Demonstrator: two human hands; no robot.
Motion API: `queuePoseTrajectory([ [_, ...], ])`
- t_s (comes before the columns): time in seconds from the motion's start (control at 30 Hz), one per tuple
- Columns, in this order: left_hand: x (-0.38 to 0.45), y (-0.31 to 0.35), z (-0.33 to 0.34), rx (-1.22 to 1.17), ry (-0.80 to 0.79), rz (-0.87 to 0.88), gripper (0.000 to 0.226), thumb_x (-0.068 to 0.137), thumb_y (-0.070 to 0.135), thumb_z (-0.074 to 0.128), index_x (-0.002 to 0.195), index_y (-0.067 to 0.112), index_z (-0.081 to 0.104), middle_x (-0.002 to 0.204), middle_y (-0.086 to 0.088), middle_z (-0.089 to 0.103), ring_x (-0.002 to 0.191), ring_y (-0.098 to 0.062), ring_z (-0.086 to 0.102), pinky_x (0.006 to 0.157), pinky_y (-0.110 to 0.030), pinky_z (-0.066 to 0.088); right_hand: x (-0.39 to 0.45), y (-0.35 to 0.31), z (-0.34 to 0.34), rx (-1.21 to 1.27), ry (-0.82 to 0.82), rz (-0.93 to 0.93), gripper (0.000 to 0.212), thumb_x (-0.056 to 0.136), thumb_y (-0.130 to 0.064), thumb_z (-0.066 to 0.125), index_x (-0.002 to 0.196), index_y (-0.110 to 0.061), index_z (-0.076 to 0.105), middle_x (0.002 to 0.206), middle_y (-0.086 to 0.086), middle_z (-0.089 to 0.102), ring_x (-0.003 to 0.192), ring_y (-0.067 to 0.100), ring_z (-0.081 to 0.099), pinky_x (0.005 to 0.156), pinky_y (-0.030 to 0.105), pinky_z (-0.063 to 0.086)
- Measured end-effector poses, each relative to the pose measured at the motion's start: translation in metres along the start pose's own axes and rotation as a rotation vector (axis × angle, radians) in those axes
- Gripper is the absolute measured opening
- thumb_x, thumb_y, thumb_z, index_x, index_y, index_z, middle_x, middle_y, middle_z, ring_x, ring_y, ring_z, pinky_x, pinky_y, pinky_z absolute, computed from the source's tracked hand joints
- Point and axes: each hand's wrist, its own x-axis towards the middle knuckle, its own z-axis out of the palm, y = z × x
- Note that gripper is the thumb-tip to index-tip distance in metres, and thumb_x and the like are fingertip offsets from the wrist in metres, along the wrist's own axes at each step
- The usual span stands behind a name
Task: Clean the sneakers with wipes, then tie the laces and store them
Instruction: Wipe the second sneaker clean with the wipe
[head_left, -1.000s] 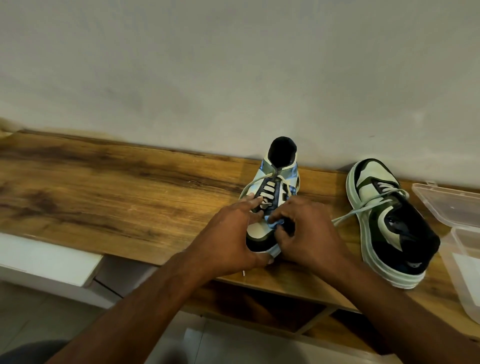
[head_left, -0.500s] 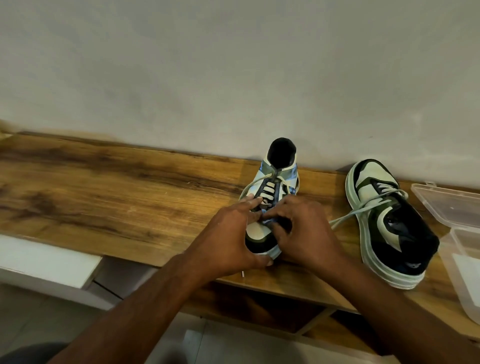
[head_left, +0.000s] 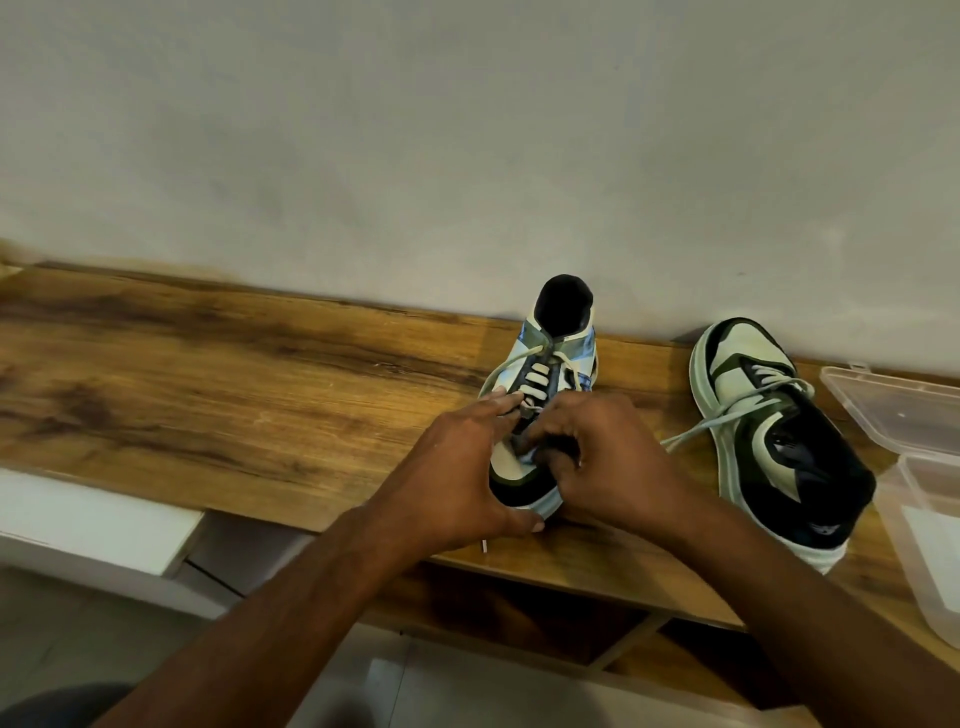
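Two black, white and green sneakers stand on the wooden table (head_left: 234, 374). The left sneaker (head_left: 563, 317) has its heel at the wall and its toe towards me. My left hand (head_left: 462, 467) lies along its left side with the fingers straight. The index tip touches the laces and the thumb lies at the toe sole. A white lace tip (head_left: 484, 545) pokes out below my palm. My right hand (head_left: 608, 457) has its fingers curled and pinches the lace low on the tongue. The right sneaker (head_left: 779, 447) lies untouched with its laces loose.
An open clear plastic box (head_left: 904, 415) sits at the table's right end, close to the right sneaker. A grey wall runs directly behind the shoes. A white ledge (head_left: 88, 519) lies below the table's front edge at the left.
My right hand's curled fingers have crept slightly left and up along the left sneaker's laces. My left hand and both sneakers have hardly moved.
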Motion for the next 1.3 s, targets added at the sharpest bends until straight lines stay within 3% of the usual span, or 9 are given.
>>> queuePoseTrajectory([
  [0.07, 0.000, 0.001, 0.000, 0.011, 0.000, -0.001, 0.112, 0.061, 0.057, 0.093, 0.155, 0.019, 0.046, 0.166, 0.009, 0.033, 0.152, -0.002, 0.025, 0.125, -0.030, 0.029, -0.001, 0.003, -0.013, 0.069, -0.063, 0.049, 0.027, 0.079, -0.003, 0.077, 0.090, -0.028, 0.083, 0.087, -0.015, 0.073, 0.079, 0.000, 0.066, 0.069, 0.010, 0.050],
  [0.2, -0.001, 0.002, 0.000, 0.037, 0.014, 0.006, 0.114, 0.063, 0.058, 0.092, 0.157, 0.018, 0.041, 0.167, 0.012, 0.029, 0.153, 0.000, 0.021, 0.125, -0.025, 0.023, -0.006, 0.016, -0.015, -0.039, 0.095, 0.153, 0.022, 0.076, -0.010, 0.079, 0.090, -0.028, 0.082, 0.083, -0.012, 0.074, 0.066, -0.005, 0.060, 0.061, 0.004, 0.039],
  [0.37, -0.002, 0.001, 0.000, -0.005, 0.024, -0.003, 0.112, 0.063, 0.057, 0.091, 0.156, 0.017, 0.044, 0.166, 0.011, 0.032, 0.152, 0.000, 0.023, 0.126, -0.028, 0.026, -0.023, 0.001, 0.004, 0.103, 0.155, 0.195, 0.020, 0.072, -0.015, 0.085, 0.087, -0.027, 0.079, 0.079, -0.018, 0.072, 0.070, -0.004, 0.066, 0.060, 0.012, 0.052],
  [0.6, 0.000, -0.004, 0.000, 0.032, -0.009, -0.009, 0.109, 0.062, 0.042, 0.093, 0.156, 0.019, 0.044, 0.166, 0.014, 0.031, 0.151, 0.002, 0.021, 0.121, -0.013, 0.015, -0.044, -0.018, 0.026, 0.235, 0.207, 0.017, 0.018, 0.071, -0.013, 0.084, 0.084, -0.023, 0.078, 0.083, -0.016, 0.072, 0.075, 0.003, 0.068, 0.064, 0.023, 0.056],
  [0.67, -0.001, -0.005, 0.000, 0.011, -0.005, -0.019, 0.112, 0.061, 0.051, 0.094, 0.156, 0.020, 0.044, 0.166, 0.016, 0.031, 0.151, 0.002, 0.022, 0.124, -0.021, 0.021, -0.044, -0.008, 0.023, 0.218, 0.231, 0.080, 0.019, 0.072, -0.013, 0.085, 0.085, -0.025, 0.078, 0.085, -0.017, 0.072, 0.077, 0.003, 0.069, 0.065, 0.023, 0.057],
  [0.87, 0.001, -0.002, -0.004, 0.018, -0.038, -0.042, 0.120, 0.057, 0.058, 0.095, 0.158, 0.021, 0.041, 0.167, 0.018, 0.027, 0.152, 0.003, 0.020, 0.125, -0.024, 0.020, -0.033, 0.022, 0.022, 0.325, 0.342, 0.330, 0.022, 0.078, -0.006, 0.084, 0.088, -0.025, 0.077, 0.087, -0.014, 0.074, 0.077, 0.002, 0.071, 0.067, 0.030, 0.063],
  [1.1, -0.002, -0.003, -0.007, 0.102, -0.038, 0.013, 0.107, 0.064, 0.047, 0.092, 0.155, 0.018, 0.044, 0.166, 0.013, 0.031, 0.152, 0.000, 0.023, 0.124, -0.020, 0.020, -0.044, -0.014, 0.036, 0.243, 0.241, -0.011, 0.021, 0.075, -0.009, 0.083, 0.092, -0.021, 0.079, 0.091, -0.013, 0.072, 0.083, 0.002, 0.067, 0.072, 0.018, 0.056],
  [1.2, -0.004, 0.000, -0.005, 0.145, -0.050, 0.040, 0.098, 0.070, 0.040, 0.090, 0.154, 0.015, 0.045, 0.167, 0.007, 0.030, 0.155, -0.006, 0.020, 0.127, -0.028, 0.022, -0.041, -0.017, 0.036, 0.218, 0.202, -0.045, 0.021, 0.074, -0.009, 0.082, 0.090, -0.021, 0.078, 0.089, -0.013, 0.072, 0.081, 0.000, 0.066, 0.070, 0.016, 0.054],
  [1.3, -0.005, -0.002, -0.006, 0.173, -0.062, 0.031, 0.101, 0.072, 0.053, 0.088, 0.156, 0.020, 0.043, 0.168, 0.010, 0.026, 0.156, -0.005, 0.016, 0.128, -0.033, 0.022, -0.031, -0.004, 0.026, 0.166, 0.230, 0.045, 0.022, 0.076, -0.011, 0.083, 0.093, -0.025, 0.077, 0.090, -0.014, 0.070, 0.081, -0.001, 0.064, 0.071, 0.015, 0.054],
])
